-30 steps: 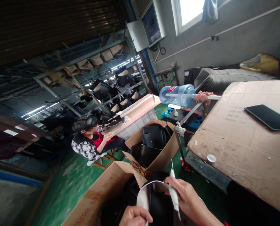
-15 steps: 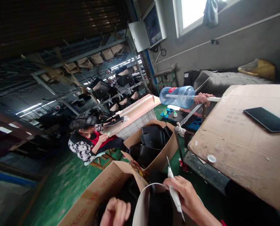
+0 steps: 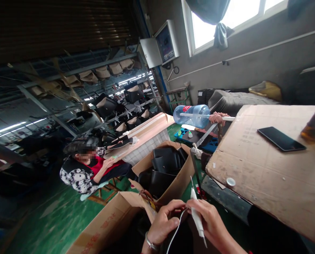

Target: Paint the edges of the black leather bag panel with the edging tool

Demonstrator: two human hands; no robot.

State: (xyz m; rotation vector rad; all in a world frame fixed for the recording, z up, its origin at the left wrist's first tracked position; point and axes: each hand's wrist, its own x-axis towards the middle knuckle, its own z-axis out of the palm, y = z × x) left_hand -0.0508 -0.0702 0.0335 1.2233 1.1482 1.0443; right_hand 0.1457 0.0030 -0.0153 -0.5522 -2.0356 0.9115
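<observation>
My right hand (image 3: 206, 213) is closed round a slim tool wrapped in white (image 3: 197, 218), whose thin metal tip points up and whose lower end narrows to a point. Beside it, my left hand (image 3: 166, 219), with a metal band at the wrist, is closed at the top edge of a dark, leather-like piece with a pale rim (image 3: 176, 231). Both hands meet at this edge, and the fingertips partly hide each other. Below them the piece is dark and hard to make out. An open cardboard box (image 3: 101, 225) lies under and left of my hands.
Behind it stands another carton (image 3: 177, 181) with black leather-like pieces. A seated co-worker (image 3: 91, 169) handles a piece at a long bench (image 3: 147, 132). At right, a cardboard-topped table (image 3: 253, 169) bears a phone-like black slab (image 3: 281, 138) and a small white cap (image 3: 230, 182).
My left hand has come up and right from the lower left to the piece's edge, beside my right hand. My right hand keeps the tool. The view has shifted to the right.
</observation>
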